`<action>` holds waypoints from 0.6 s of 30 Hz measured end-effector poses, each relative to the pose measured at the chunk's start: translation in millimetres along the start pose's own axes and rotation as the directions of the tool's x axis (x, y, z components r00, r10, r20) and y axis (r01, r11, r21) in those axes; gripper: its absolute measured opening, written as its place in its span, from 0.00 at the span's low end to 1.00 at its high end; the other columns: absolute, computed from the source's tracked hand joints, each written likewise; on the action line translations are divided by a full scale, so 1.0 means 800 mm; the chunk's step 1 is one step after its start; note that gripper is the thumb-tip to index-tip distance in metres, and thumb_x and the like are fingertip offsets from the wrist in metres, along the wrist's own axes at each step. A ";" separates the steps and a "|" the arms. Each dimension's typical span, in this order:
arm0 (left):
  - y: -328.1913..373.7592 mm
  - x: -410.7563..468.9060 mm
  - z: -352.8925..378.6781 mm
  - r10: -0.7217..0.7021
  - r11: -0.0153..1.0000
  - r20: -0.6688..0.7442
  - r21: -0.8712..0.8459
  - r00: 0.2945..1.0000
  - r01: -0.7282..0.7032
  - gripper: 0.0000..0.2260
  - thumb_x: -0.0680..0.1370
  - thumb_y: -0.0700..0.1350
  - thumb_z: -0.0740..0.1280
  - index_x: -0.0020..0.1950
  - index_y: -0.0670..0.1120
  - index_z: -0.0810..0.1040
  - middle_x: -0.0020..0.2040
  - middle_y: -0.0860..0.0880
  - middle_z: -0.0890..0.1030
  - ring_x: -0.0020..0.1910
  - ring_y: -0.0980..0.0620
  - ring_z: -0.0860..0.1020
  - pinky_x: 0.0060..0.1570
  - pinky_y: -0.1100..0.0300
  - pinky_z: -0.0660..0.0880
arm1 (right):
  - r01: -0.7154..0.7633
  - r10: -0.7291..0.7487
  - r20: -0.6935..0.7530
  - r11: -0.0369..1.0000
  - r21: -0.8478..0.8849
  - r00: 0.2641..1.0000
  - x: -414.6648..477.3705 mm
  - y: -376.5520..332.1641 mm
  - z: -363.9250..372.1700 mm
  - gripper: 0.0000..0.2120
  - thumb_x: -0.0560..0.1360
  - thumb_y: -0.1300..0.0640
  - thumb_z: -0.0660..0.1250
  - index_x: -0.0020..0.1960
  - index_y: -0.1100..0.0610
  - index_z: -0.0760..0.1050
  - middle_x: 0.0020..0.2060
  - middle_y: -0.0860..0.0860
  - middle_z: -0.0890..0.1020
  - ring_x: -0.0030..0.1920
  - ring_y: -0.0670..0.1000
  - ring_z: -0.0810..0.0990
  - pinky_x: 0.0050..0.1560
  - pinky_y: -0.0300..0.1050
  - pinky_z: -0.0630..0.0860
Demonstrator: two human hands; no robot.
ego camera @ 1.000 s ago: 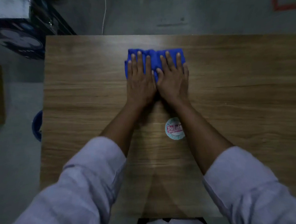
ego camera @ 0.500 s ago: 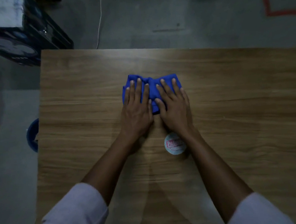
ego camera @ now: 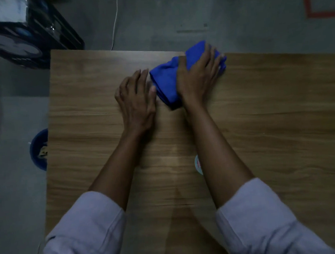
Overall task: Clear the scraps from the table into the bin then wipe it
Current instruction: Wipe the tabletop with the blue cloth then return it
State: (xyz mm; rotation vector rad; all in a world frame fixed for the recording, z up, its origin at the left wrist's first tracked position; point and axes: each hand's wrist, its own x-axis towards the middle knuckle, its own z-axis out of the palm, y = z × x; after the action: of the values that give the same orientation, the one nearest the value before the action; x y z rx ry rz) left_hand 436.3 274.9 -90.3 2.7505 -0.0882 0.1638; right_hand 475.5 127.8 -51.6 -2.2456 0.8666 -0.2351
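Note:
A folded blue cloth lies at the far edge of the wooden table, partly over the edge. My right hand presses flat on top of it with spread fingers. Just left of the cloth, my left hand rests on the bare wood, its fingers lightly bent and its thumb touching the cloth's side. A blue bin stands on the floor beside the table's left edge, with some scraps visible inside.
A round white sticker on the tabletop is half hidden by my right forearm. A dark printed box sits on the floor past the far left corner. A white cable runs over the grey floor. Red tape marks the floor far right.
The cloth has slid away from me and to the right, up to the far edge. My left hand has come off the cloth onto the wood, and only my right hand presses on it.

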 end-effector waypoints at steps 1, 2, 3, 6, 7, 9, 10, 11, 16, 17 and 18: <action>-0.004 0.001 0.002 0.001 1.000 0.008 -0.005 1.000 -0.001 0.24 0.84 0.55 0.54 0.78 0.49 0.68 0.76 0.48 0.70 0.73 0.45 0.66 0.72 0.48 0.58 | -0.062 0.067 0.036 0.991 -0.117 0.997 -0.004 -0.001 0.014 0.36 0.81 0.41 0.61 0.82 0.58 0.58 0.82 0.60 0.55 0.83 0.61 0.47 0.80 0.52 0.40; -0.005 0.001 0.003 0.009 1.000 0.007 -0.010 1.000 -0.009 0.24 0.84 0.55 0.54 0.78 0.47 0.68 0.77 0.47 0.70 0.74 0.44 0.66 0.74 0.48 0.58 | -0.069 0.084 0.058 0.973 -0.221 0.995 -0.008 0.002 0.023 0.39 0.81 0.36 0.58 0.83 0.57 0.53 0.83 0.60 0.50 0.83 0.62 0.43 0.80 0.54 0.39; -0.005 0.002 0.006 0.024 0.999 0.000 -0.021 1.000 -0.024 0.24 0.84 0.54 0.54 0.78 0.46 0.68 0.77 0.47 0.70 0.75 0.44 0.66 0.75 0.47 0.58 | -0.023 0.043 0.060 0.953 -0.303 0.997 -0.010 0.011 0.029 0.41 0.80 0.34 0.56 0.84 0.57 0.52 0.83 0.60 0.48 0.82 0.63 0.42 0.80 0.56 0.40; -0.008 0.002 0.009 0.058 0.994 -0.035 -0.096 0.998 -0.061 0.24 0.84 0.52 0.56 0.77 0.43 0.69 0.76 0.45 0.71 0.76 0.43 0.66 0.78 0.47 0.55 | 0.179 -0.175 0.046 0.902 -0.394 0.984 -0.003 0.059 0.018 0.38 0.79 0.41 0.57 0.82 0.60 0.56 0.82 0.62 0.54 0.82 0.64 0.48 0.81 0.56 0.46; -0.008 0.002 0.009 0.060 0.990 -0.045 -0.127 0.997 -0.066 0.24 0.84 0.52 0.56 0.77 0.42 0.68 0.76 0.44 0.71 0.76 0.43 0.66 0.79 0.47 0.54 | 0.211 -0.213 0.041 0.892 -0.399 0.976 0.004 0.074 0.009 0.36 0.79 0.45 0.57 0.82 0.61 0.58 0.82 0.61 0.56 0.82 0.64 0.50 0.81 0.55 0.47; -0.007 0.002 0.006 0.053 0.980 -0.045 -0.189 0.998 -0.060 0.25 0.84 0.54 0.57 0.78 0.41 0.67 0.76 0.43 0.70 0.77 0.43 0.65 0.79 0.48 0.54 | 0.203 -0.209 0.031 0.891 -0.405 0.977 0.014 0.087 -0.003 0.34 0.78 0.51 0.57 0.81 0.62 0.59 0.81 0.60 0.58 0.82 0.63 0.52 0.81 0.54 0.47; -0.006 0.002 0.006 0.047 0.974 -0.035 -0.219 0.998 -0.054 0.26 0.83 0.54 0.58 0.78 0.41 0.67 0.77 0.43 0.70 0.77 0.43 0.64 0.79 0.47 0.54 | 0.177 -0.185 0.021 0.896 -0.407 0.983 0.016 0.083 -0.002 0.34 0.77 0.52 0.57 0.81 0.62 0.59 0.81 0.61 0.58 0.82 0.63 0.52 0.81 0.54 0.47; -0.005 0.003 0.007 0.040 0.968 -0.025 -0.247 0.999 -0.045 0.28 0.83 0.55 0.59 0.78 0.41 0.66 0.77 0.43 0.68 0.78 0.43 0.63 0.79 0.47 0.55 | 0.165 -0.173 0.015 0.903 -0.396 0.985 0.015 0.071 0.005 0.35 0.77 0.53 0.56 0.81 0.63 0.59 0.81 0.61 0.58 0.82 0.64 0.53 0.81 0.54 0.47; -0.009 0.004 0.005 0.002 0.931 -0.070 -0.363 0.998 -0.028 0.31 0.83 0.56 0.57 0.79 0.36 0.63 0.80 0.39 0.64 0.80 0.41 0.59 0.78 0.42 0.57 | 0.537 -0.504 0.188 0.805 -0.252 0.843 -0.005 -0.007 0.085 0.32 0.74 0.55 0.53 0.74 0.67 0.70 0.73 0.64 0.72 0.75 0.66 0.69 0.77 0.53 0.52; -0.009 0.004 0.004 -0.026 0.911 -0.081 -0.411 0.996 -0.010 0.30 0.83 0.54 0.56 0.79 0.36 0.62 0.80 0.38 0.63 0.81 0.41 0.58 0.78 0.41 0.56 | 0.592 -0.546 0.245 0.783 -0.189 0.801 -0.009 -0.021 0.097 0.31 0.74 0.56 0.55 0.74 0.67 0.71 0.73 0.64 0.73 0.75 0.65 0.70 0.77 0.53 0.52; -0.010 0.005 0.002 -0.052 0.891 -0.088 -0.454 0.995 0.006 0.30 0.83 0.53 0.55 0.79 0.35 0.61 0.80 0.38 0.62 0.81 0.40 0.57 0.78 0.41 0.56 | 0.614 -0.550 0.321 0.776 -0.144 0.771 -0.014 -0.031 0.101 0.30 0.74 0.57 0.56 0.75 0.66 0.70 0.74 0.63 0.71 0.77 0.64 0.67 0.78 0.52 0.51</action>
State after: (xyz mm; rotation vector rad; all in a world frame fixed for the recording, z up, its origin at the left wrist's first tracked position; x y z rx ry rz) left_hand 441.2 281.3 -94.4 2.2701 -0.0505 0.2365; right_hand 512.0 192.9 -93.3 -2.6535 0.0182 -0.1102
